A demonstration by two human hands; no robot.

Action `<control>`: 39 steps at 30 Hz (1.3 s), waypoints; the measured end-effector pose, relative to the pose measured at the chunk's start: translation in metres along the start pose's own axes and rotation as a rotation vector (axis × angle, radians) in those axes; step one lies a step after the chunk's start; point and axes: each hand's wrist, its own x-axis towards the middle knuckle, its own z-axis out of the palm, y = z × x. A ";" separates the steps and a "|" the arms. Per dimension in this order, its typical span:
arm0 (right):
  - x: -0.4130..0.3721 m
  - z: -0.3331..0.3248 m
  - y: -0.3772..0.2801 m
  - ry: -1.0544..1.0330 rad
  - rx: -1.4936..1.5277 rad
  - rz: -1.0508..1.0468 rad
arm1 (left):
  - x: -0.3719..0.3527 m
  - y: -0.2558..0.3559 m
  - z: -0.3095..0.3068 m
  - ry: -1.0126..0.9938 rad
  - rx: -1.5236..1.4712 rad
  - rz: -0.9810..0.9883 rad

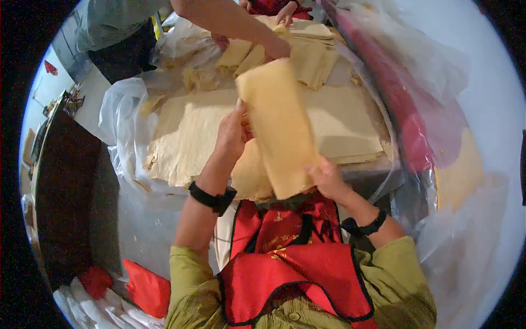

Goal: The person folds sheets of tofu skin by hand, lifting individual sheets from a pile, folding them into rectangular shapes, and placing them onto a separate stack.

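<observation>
My left hand (234, 131) is closed on the left edge of a folded pale-yellow sheet (278, 129), the thumb on its face. My right hand (327, 176) grips the lower right edge of the same sheet. The long rectangular fold is held tilted above the work surface, its lower end close to my red apron (290, 263). Beneath it lie broad flat sheets (192, 131) of the same pale-yellow material, with ragged edges. A co-worker's hand (276, 49) overlaps the top end of the folded sheet in this view.
More folded sheets (312, 52) are heaped at the far end, where another person's hand (287, 12) works. Clear plastic (123, 109) hangs at the table's left. A pink plastic-covered roll (394, 88) runs along the right. Red cloth (147, 288) lies low on the left.
</observation>
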 end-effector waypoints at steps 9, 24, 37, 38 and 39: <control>0.127 -0.117 -0.032 0.229 0.027 0.003 | -0.102 -0.026 -0.057 -0.253 1.278 0.762; 0.081 -0.114 0.029 0.219 0.016 0.186 | -0.118 -0.038 -0.047 -0.497 1.868 0.610; -0.018 -0.170 0.066 0.238 -1.053 -0.056 | -0.100 -0.041 -0.035 -0.385 1.707 0.833; -0.019 -0.168 0.064 0.206 -1.086 -0.045 | -0.095 -0.040 -0.029 -0.380 1.670 0.836; -0.020 -0.165 0.055 0.176 -1.119 -0.035 | -0.090 -0.040 -0.023 -0.374 1.632 0.841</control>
